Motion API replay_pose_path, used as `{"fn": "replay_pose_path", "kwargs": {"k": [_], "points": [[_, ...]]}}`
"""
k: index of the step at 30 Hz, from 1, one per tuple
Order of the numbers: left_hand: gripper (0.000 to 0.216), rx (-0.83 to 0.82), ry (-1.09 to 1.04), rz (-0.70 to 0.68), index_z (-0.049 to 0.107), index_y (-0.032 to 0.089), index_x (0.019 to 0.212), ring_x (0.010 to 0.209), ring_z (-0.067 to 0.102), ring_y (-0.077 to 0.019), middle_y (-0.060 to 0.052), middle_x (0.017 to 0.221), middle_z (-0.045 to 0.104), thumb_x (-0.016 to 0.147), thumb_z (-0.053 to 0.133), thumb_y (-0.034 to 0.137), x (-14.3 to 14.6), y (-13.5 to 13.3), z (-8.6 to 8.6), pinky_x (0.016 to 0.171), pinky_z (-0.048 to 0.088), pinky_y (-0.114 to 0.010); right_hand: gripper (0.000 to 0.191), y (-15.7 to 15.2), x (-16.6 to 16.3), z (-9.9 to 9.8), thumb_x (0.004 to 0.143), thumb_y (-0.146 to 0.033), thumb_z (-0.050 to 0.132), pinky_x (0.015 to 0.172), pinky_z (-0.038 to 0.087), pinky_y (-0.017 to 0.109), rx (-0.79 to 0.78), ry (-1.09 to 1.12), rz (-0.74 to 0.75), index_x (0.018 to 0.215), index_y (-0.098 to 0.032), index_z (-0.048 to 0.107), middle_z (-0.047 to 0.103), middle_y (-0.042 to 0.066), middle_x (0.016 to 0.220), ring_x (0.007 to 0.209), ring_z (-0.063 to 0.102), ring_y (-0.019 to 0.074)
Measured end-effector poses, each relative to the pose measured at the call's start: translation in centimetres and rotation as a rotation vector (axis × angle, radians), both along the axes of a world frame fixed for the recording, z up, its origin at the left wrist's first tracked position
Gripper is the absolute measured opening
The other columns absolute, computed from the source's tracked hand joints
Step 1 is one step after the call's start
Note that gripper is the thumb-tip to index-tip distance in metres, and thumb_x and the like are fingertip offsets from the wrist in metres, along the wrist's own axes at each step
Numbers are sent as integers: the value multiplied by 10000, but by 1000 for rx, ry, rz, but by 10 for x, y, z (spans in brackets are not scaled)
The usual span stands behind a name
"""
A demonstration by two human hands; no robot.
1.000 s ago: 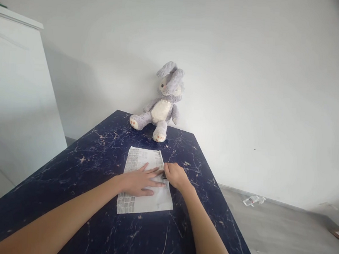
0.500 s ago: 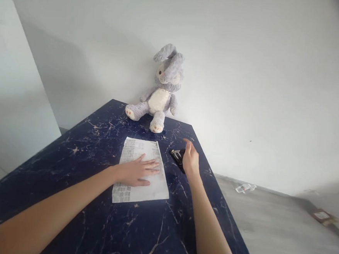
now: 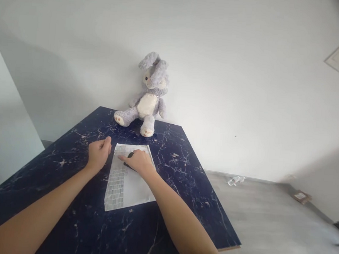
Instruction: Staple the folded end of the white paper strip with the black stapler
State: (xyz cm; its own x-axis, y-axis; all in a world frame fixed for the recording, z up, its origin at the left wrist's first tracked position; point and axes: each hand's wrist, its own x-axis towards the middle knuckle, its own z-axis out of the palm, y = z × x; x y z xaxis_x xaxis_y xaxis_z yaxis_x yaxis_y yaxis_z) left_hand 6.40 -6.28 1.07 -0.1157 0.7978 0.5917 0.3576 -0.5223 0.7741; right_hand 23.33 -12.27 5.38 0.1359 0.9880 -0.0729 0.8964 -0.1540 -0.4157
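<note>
Fingers (image 3: 124, 158) of right hand (image 3: 138, 162) now grasping black stapler (image 3: 130, 155) over paper (image 3: 128, 176), left hand (image 3: 98, 155) lifted off, clenched

1 paper sheet (image 3: 131, 180), 1 stapler (image 3: 129, 155), 1 plush rabbit (image 3: 146, 95), 1 table (image 3: 181, 205).

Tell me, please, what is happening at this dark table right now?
A person works at a dark marbled table with bare hands. The right hand rests on the far end of a sheet of paper and holds a small black object, apparently a stapler, against it. The left hand is loosely curled beside the paper's left edge, on the tabletop. A grey plush rabbit sits at the far edge against the wall.
</note>
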Motion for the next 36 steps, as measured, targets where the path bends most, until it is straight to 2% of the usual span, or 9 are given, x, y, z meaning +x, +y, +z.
{"fn": "replay_pose_path", "kwargs": {"k": [6, 15, 19, 22, 25, 27, 31, 33, 36], "points": [[572, -60, 42, -111, 452, 195, 443, 442, 471, -131, 12, 423, 479, 974, 487, 405, 4, -1, -2, 561, 356, -280, 394, -16, 22, -9, 832, -453, 624, 773, 541, 361, 6, -104, -20, 1035, -142, 756, 761, 192, 1040, 948, 731, 322], [594, -81, 115, -160, 450, 195, 433, 443, 486, -130, 12, 418, 487, 984, 457, 417, 6, -1, -2, 585, 355, -284, 301, -108, 124, -20, 855, -472, 617, 706, 495, 344, -3, -137, -234, 944, -218, 751, 770, 127, 945, 904, 718, 309], [592, -95, 114, -167, 461, 198, 430, 443, 488, -133, 10, 415, 488, 981, 458, 413, 7, 1, -5, 583, 364, -282, 523, -121, 162, -20, 827, -609, 661, 748, 508, 351, 8, -15, -186, 1160, -209, 721, 747, 147, 1074, 980, 705, 317], [585, -109, 83, -167, 477, 200, 434, 453, 496, -137, 6, 425, 500, 978, 463, 415, 6, 2, -6, 586, 374, -282, 717, -114, 192, -14, 801, -687, 670, 766, 526, 350, 41, 104, -77, 1357, -237, 620, 730, 130, 1113, 939, 709, 282], [584, -129, 53, -166, 482, 202, 434, 462, 504, -139, 3, 428, 501, 974, 469, 422, 6, 3, -5, 593, 379, -285, 510, -93, 219, -13, 936, -618, 513, 832, 531, 372, 240, 86, -46, 1224, -238, 693, 731, 101, 1053, 933, 697, 254], [587, -142, 41, -162, 476, 204, 429, 459, 501, -139, 1, 424, 497, 972, 472, 425, 6, 3, -4, 595, 383, -289, 450, -75, 232, -20, 981, -535, 452, 958, 506, 400, 339, 19, 37, 1160, -219, 718, 708, 117, 1163, 1070, 669, 263], [570, -161, -30, -172, 462, 207, 431, 453, 485, -136, -2, 429, 488, 962, 479, 416, 6, 5, -5, 574, 388, -284, 597, -48, 234, -53, 1010, -525, 390, 1213, 290, 446, 186, -120, 239, 1466, -165, 524, 398, 157, 1596, 1480, 367, 293], [552, -179, -101, -170, 457, 210, 433, 444, 468, -135, -4, 427, 477, 947, 487, 409, 5, 7, -7, 542, 383, -279, 674, -41, 228, -68, 1028, -539, 327, 1255, 167, 476, 89, -207, 256, 1574, -147, 362, 208, 148, 1679, 1560, 162, 289], [532, -214, -222, -162, 444, 212, 437, 420, 435, -128, 0, 418, 446, 924, 512, 417, 6, 13, -11, 494, 364, -272, 655, -31, 211, -79, 1052, -482, 246, 1256, 73, 524, 31, -307, 254, 1617, -149, 247, 119, 127, 1696, 1573, 60, 267]]}}
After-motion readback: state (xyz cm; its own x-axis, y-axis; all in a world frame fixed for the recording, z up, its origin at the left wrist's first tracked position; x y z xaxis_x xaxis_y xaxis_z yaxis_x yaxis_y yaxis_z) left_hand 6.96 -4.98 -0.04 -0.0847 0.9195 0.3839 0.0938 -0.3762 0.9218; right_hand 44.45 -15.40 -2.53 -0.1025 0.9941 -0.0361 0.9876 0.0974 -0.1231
